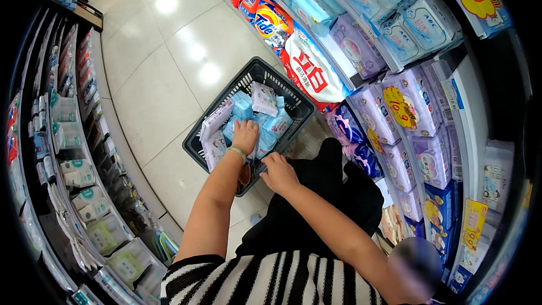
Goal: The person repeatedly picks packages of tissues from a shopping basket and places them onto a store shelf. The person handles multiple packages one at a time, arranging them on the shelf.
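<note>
A dark plastic shopping basket (304,101) with slatted sides is in front of me. It holds several light-blue soft packs (242,105) and lilac-white printed packs (264,98). My left hand (245,136), with a pale bangle on its wrist, reaches into the basket. Its fingers touch the blue packs, but whether they grip one is hidden. My right hand (279,174) is at the basket's near rim, fingers bent. Contact with the rim is unclear. Something brown (244,177) lies in the basket's near corner, partly covered by my left forearm.
Shelves on the right carry sanitary-pad packs (417,29) and purple packs (430,161). Laundry detergent bags (313,70) line their lower edge. On the left, a shelf (91,203) holds cups and packaged goods. Tiled floor (169,84) runs between them.
</note>
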Demonstrator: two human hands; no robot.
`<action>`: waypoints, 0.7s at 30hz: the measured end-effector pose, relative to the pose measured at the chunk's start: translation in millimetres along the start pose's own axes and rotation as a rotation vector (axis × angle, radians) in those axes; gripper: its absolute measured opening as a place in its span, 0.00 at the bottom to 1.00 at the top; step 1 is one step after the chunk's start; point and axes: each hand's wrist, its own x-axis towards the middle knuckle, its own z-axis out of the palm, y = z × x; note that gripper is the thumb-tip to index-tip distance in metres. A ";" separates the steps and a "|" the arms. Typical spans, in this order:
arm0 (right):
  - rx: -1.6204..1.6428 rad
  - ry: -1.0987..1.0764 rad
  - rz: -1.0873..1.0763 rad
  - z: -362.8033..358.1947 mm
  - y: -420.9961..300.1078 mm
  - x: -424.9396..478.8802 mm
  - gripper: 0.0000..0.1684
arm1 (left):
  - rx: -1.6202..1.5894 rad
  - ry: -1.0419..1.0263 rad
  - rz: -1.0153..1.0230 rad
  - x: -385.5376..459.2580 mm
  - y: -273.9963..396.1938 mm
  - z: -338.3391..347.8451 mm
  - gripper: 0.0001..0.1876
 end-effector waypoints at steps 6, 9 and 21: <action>0.033 -0.041 0.087 -2.2 -1.9 -0.2 0.23 | 0.053 -0.082 0.060 -12.0 -12.4 -8.5 0.12; 0.069 -0.021 0.134 -0.6 2.7 -2.3 0.25 | -0.007 0.044 0.038 -28.8 -23.0 -13.9 0.10; 0.788 0.344 0.104 -9.0 24.8 -21.1 0.40 | -1.676 0.272 -0.242 -166.8 -9.0 -127.3 0.19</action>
